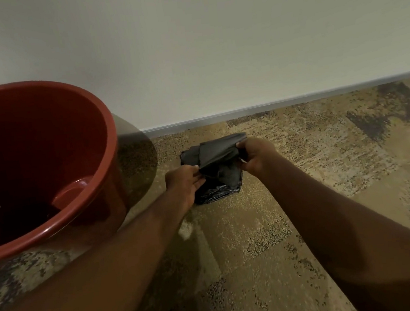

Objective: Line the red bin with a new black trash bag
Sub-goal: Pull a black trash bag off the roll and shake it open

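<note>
Wall (211,39): plain and pale, fills the upper half of the frame. A grey baseboard (294,100) runs along its foot, rising toward the right edge.

Carpet (259,238): mottled tan with dark patches, covers the lower half from centre to right. The right side and the lower centre lie open, nothing resting on them.

Bin (111,150): red, round, stands at the left of the frame, mouth up, partly cut off by the left edge. The inside is dark and shows bare plastic, no liner. A moulded bump shows low on the inner wall. Its shadow falls on the carpet and wall to its right. The left forearm crosses just in front of the rim at lower left; contact cannot be told.

Bag (219,169): black, folded in a bundle, at centre frame, near the baseboard and apart from the bin, to its right. The lower part looks to rest on the carpet; the upper fold is lifted and stretched between both hands.

Left hand (184,183): at the bundle's left side, thumb and fingers pinching the fold's lower left corner.

Right hand (257,155): at the bundle's upper right, fingers curled tight around the fold's right end.
</note>
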